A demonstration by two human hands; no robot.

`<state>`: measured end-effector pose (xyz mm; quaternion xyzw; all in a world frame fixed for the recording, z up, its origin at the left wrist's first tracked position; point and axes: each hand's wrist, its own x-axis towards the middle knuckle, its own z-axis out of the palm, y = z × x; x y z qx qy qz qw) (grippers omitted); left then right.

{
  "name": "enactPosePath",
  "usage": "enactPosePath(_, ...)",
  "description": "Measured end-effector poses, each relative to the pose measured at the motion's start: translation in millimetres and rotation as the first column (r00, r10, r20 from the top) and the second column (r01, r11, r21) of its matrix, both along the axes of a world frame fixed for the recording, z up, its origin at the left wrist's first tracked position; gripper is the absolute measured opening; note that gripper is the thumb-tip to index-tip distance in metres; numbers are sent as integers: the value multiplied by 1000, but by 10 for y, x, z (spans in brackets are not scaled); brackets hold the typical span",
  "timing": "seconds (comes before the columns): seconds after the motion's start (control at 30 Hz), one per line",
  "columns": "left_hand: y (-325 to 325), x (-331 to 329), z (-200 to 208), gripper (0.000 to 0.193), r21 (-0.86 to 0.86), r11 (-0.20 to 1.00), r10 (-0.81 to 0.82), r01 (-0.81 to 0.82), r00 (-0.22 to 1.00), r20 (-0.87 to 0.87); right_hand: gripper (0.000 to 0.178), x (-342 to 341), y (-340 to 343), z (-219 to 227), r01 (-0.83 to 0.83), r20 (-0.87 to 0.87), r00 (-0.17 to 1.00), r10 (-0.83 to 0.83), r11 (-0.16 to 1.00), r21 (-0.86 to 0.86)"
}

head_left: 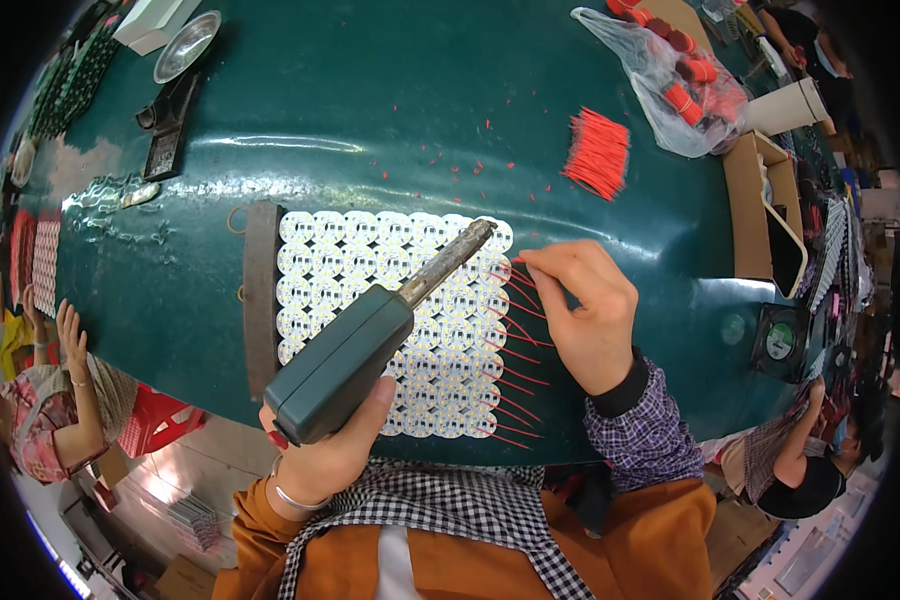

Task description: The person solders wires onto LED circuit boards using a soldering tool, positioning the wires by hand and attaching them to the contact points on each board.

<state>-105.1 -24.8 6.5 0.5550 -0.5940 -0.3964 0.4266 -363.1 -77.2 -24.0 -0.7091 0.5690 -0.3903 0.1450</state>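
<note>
My left hand (332,458) is wrapped round the dark green body of a soldering gun (342,362). Its metal barrel slants up over a panel of round white LED boards (345,262), with the tip above the top right board. Thumb and forefinger of my right hand (592,315) are pinched together on a thin red wire (519,262) at the panel's upper right edge. Several more red wires (520,378) stick out along that right edge below. Against the panel's left side lies a dark grey bar (262,300). Whether the tip touches the board, I cannot tell.
Beyond my right hand lies a bundle of cut red wires (598,153). Farther right are a plastic bag (660,90) of red bundles, a cardboard box (755,215) and a black spool (780,342). A metal bowl (187,47) and black stand (170,130) sit far left. People work at both sides.
</note>
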Motion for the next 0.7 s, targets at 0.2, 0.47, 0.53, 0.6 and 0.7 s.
enactPosePath(0.2,-20,7,4,20,16,1000,9,-8,998,-57,12,16,-158,-26,-43,-37,998,42,999,-9)
enactPosePath(0.47,-37,30,-5,24,55,998,44,-43,999,-27,12,-48,-24,-19,20,63,998,-29,989,146)
enactPosePath(0.53,-36,28,-11,24,69,997,38,-35,999,-30,12,-62,20,-21,20,66,997,-31,988,150)
enactPosePath(0.6,-35,15,-6,24,83,996,32,-30,999,-31,12,-68,41,-34,19,70,997,-30,988,153)
enactPosePath(0.7,-34,-17,22,23,64,997,40,-35,997,-70,11,-46,58,-70,-5,58,998,-3,989,146)
